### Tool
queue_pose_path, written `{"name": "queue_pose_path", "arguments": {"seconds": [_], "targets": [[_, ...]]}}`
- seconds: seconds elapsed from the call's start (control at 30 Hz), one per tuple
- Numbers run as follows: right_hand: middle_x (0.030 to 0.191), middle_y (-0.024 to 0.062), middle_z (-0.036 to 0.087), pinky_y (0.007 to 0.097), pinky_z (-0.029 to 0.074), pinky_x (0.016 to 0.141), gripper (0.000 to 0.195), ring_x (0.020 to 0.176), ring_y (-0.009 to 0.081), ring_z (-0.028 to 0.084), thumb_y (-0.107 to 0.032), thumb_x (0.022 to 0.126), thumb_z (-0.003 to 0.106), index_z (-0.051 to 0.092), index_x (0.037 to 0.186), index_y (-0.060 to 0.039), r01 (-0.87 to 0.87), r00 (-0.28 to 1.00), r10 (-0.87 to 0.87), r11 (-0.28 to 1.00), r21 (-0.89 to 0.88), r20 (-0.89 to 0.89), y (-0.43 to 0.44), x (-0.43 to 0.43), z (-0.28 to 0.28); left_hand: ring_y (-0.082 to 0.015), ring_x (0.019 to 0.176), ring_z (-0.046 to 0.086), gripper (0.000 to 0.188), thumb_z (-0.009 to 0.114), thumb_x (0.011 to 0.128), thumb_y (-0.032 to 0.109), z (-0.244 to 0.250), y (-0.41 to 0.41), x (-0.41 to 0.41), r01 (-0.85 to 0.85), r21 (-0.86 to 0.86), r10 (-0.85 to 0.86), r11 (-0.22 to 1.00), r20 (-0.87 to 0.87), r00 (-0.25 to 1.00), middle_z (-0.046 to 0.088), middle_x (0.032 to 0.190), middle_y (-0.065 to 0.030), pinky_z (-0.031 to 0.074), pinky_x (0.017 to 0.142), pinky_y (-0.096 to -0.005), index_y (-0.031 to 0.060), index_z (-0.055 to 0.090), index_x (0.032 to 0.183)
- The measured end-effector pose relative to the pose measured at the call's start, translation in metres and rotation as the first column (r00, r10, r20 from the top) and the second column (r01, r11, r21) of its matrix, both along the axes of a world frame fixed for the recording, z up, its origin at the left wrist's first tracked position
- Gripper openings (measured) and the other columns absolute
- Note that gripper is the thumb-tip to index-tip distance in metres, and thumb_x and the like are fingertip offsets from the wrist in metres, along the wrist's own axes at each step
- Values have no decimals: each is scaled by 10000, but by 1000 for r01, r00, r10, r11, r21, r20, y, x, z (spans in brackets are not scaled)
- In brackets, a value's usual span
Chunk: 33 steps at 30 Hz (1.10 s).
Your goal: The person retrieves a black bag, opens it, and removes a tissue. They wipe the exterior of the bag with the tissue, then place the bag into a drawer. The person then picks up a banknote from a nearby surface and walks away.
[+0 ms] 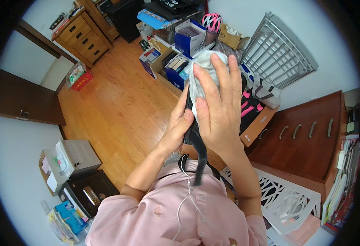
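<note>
Out in front of my chest, my left hand (175, 127) grips a black item (188, 103) from the left side, its thumb along the near edge. What the item is cannot be told, since cloth and fingers cover most of it. A black strap (202, 160) hangs from its lower end towards my shirt. My right hand (221, 110) holds a crumpled pale grey-white cloth (207, 63) against the item, fingers spread over it. A white earphone cable (180, 206) runs down the front of my pink shirt (155, 227).
Boxes (189, 33) and a pink-and-white helmet (212, 21) stand beyond my hands. A metal rack (278, 50) leans on the wall above a brown drawer cabinet (299, 147). A wooden chest (83, 38), red box (81, 81) and black safe (90, 190) stand left, around the wooden floor (115, 92).
</note>
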State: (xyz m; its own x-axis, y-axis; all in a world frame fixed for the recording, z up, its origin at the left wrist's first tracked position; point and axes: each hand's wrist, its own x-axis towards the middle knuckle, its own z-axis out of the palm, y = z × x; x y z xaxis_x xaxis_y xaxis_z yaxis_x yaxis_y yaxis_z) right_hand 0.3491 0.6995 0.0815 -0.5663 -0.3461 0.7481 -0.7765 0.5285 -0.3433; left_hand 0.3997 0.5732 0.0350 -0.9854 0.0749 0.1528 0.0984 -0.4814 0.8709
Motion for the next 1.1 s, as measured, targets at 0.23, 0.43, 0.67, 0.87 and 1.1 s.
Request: {"name": "queue_pose_path", "arguments": {"seconds": [0.23,0.43,0.67,0.87,1.1], "targets": [[1557,85,396,600,157,1177,495,1455,382,299,-262,948,510,535,1410,-83,-98,995,95,989,108,28,-12,46,-15,-250,1411,377,957,614,896,608,-4,-18,7,-82,5,82,997,26,996,379,1525,-153,289,1163,-360,15,231,1543],[1528,39,435,634,173,1160,460,1435,370,342,-325,949,520,590,1355,-120,-92,983,116,981,169,-139,-18,39,-34,-286,1379,427,1044,623,820,695,-11,-21,20,-105,157,81,982,151,985,415,1492,-159,313,1159,-376,8,254,1515],[1359,238,489,567,293,1114,494,1327,460,414,-355,1011,448,529,1292,43,-30,990,21,998,-57,-140,-1,-4,-2,-284,1384,416,1190,727,709,686,-29,-30,22,53,141,-70,989,124,990,383,1523,-150,278,1175,-396,10,214,1543],[1306,249,481,495,283,1050,390,1221,393,394,-228,1012,385,535,1246,45,135,989,-137,990,-33,-51,8,-3,10,-269,1352,462,1164,815,670,594,-35,-37,29,64,327,-138,943,208,968,428,1493,-161,327,1162,-381,9,283,1523],[1246,164,519,524,284,1003,407,1190,350,449,-346,987,455,548,1245,-45,91,990,-94,995,-38,-103,4,-7,-12,-265,1360,453,1074,757,753,594,-24,-28,18,96,252,-137,963,152,979,436,1487,-157,330,1162,-386,1,289,1516]]}}
